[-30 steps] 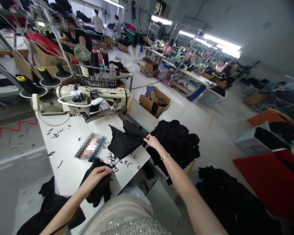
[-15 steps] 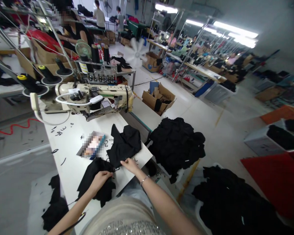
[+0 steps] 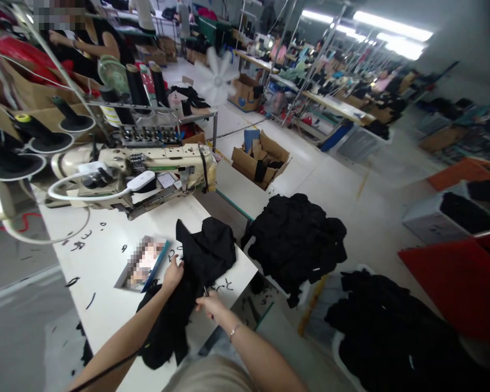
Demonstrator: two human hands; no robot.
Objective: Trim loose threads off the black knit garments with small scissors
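Black fabric pieces [image 3: 212,245] lie across the white sewing table in front of me, one bunched near the right corner and another draped toward the front edge. My left hand [image 3: 173,274] is closed, its fingertips pinching the black cloth where the pieces meet. Just right of it, my right hand [image 3: 210,304] is closed around a small dark pointed tool that looks like thread snips [image 3: 205,291]. Its tip points at the cloth; whether it touches is too small to tell. An open tray-like box with a blurred screen or picture [image 3: 145,264] sits left of my hands.
A cream sewing machine [image 3: 155,166] stands at the table's back, with thread cones [image 3: 36,130] to its left. Thread scraps dot the white table [image 3: 102,310]. Heaps of black cloth [image 3: 296,245] fill containers at right. A cardboard box [image 3: 261,158] sits on the floor.
My left hand has moved up and forward along the cloth. My right hand has moved slightly down, and a dark pointed tool now shows in it. The view has shifted.
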